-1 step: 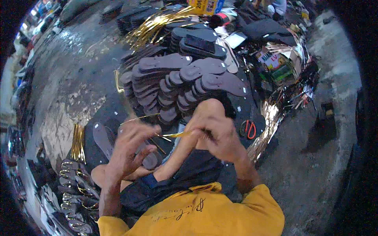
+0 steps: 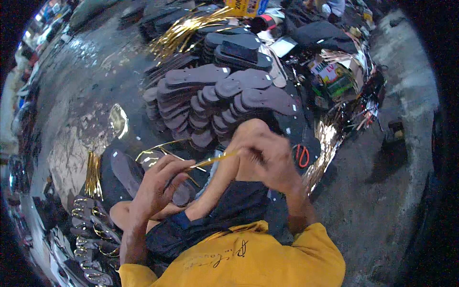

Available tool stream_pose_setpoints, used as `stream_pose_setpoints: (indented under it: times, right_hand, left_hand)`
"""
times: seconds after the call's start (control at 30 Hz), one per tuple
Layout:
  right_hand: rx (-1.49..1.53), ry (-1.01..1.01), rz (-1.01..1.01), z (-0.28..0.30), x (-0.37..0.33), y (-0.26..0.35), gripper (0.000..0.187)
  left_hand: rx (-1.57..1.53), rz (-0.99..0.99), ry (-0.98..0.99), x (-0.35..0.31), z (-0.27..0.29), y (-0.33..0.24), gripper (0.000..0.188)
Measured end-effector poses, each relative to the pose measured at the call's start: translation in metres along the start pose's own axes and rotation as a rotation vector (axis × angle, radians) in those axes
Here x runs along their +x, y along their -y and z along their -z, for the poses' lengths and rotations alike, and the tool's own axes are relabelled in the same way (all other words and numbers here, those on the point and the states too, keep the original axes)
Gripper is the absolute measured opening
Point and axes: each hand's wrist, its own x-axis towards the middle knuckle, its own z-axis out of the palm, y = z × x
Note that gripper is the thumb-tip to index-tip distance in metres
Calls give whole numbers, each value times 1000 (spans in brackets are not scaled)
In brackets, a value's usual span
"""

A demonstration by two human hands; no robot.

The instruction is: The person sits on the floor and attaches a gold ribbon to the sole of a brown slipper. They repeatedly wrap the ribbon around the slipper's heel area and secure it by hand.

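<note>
A narrow shiny gold strip (image 2: pixel 215 158) is stretched between my two hands, above my bent leg. My left hand (image 2: pixel 158 184) pinches its left end with thumb and fingers. The other end runs into the curled fingers of my right hand (image 2: pixel 273 160), which is slightly blurred. Beyond my left hand, loose gold strips (image 2: pixel 165 144) arch over the dark work surface. One grey sandal sole (image 2: pixel 125 170) lies left of that hand, and another sole (image 2: pixel 182 195) shows partly beneath it.
Stacked grey soles (image 2: pixel 267 99) stand ahead of my knee. Red-handled scissors (image 2: pixel 302 156) lie to the right, beside a heap of shiny strips (image 2: pixel 327 143). A gold strip bundle (image 2: pixel 93 177) lies left, above sandals with gold straps (image 2: pixel 98 229). More gold strips (image 2: pixel 191 31) lie at the back.
My left hand has closed on the strip's left end, its fingers spread a moment before. The strip now runs taut between the hands. The loose gold strips have shifted.
</note>
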Motion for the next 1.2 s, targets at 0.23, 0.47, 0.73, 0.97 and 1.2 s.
stream_pose_setpoints:
  times: [0.23, 0.47, 0.73, 0.97, 1.2]
  right_hand:
    - [-24, -347, -557, 59, -31, -72, 26]
    - [-25, -477, -529, 60, -24, -114, 25]
    - [171, -593, -553, 52, -19, -166, 42]
    - [-157, -73, -489, -64, 16, -80, 33]
    - [-571, 265, 124, -253, 46, -124, 11]
  left_hand:
    - [-246, 299, -27, -34, -27, 46, 14]
    - [-437, 436, -51, -13, -36, 53, 14]
    - [-965, 474, -107, -9, -41, 62, 23]
    - [-1275, 518, -725, -46, -46, 110, 29]
    - [-1431, 585, -915, -37, -59, 107, 30]
